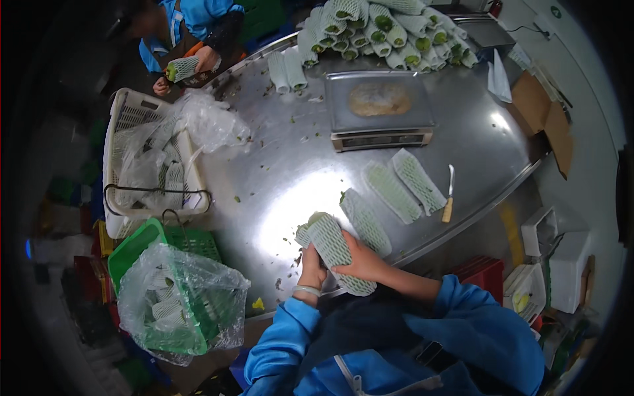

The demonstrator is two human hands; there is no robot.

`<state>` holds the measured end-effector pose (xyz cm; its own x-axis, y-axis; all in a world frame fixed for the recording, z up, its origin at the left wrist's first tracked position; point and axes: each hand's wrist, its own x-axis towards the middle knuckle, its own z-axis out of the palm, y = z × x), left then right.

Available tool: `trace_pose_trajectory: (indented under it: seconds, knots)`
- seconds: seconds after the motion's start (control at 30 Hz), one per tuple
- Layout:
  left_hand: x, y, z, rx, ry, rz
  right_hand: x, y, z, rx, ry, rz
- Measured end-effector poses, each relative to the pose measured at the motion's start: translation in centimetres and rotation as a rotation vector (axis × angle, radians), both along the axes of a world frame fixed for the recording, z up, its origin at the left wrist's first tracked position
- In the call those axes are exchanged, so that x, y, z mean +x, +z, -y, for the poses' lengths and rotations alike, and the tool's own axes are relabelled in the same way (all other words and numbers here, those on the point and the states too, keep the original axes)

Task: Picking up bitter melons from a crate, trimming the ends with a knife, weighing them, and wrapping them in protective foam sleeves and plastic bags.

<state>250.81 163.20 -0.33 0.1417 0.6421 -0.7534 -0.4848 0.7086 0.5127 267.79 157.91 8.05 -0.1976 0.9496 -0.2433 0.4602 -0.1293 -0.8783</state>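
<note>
Both my hands hold a pale green long vegetable in a white foam net sleeve (pixel 334 245) over the table's near edge. My left hand (pixel 312 270), with a bangle at the wrist, is at its left side, by another netted piece (pixel 302 235) partly hidden behind it. My right hand (pixel 361 260) wraps its right side. Just right of it lies a netted vegetable (pixel 365 221). Two more netted ones lie beyond, one (pixel 392 191) beside the other (pixel 419 181). A curved knife with a wooden handle (pixel 448 209) rests to their right.
A bench scale (pixel 380 106) stands mid-table, before a heap of netted vegetables (pixel 381 32). At left are a white basket (pixel 110 163) and a green basket (pixel 119 257) with plastic liners. A co-worker (pixel 198 29) holds a netted vegetable (pixel 184 68) across the table. An open cardboard box (pixel 532 101) sits at right.
</note>
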Motion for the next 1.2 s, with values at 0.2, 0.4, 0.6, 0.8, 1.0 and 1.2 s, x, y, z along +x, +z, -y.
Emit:
trace_pose_trajectory:
  seconds: [0.2,0.4,0.6,0.8,1.0,1.2]
  knots:
    - [2.2,2.1,-0.5,-0.202,-0.178,-0.243,4.0,-0.7,-0.9,0.196,0.032,0.627]
    - [0.5,3.3,3.3,0.074,-0.268,-0.186,4.4,0.3,-0.9,0.190,0.018,0.668]
    - [-7.7,6.0,9.6,0.213,-0.197,-0.183,2.7,1.9,-0.7,0.407,0.291,0.994]
    - [-21.5,8.3,20.1,0.245,-0.039,-0.306,-1.0,0.9,-1.2,0.511,0.220,1.163]
    - [-34.2,8.8,29.9,0.242,0.037,-0.224,-15.4,7.9,1.5,0.219,0.106,0.353]
    - [-51.0,13.7,36.8,0.235,0.232,-0.469,-34.8,9.9,-0.7,0.048,0.135,-0.259]
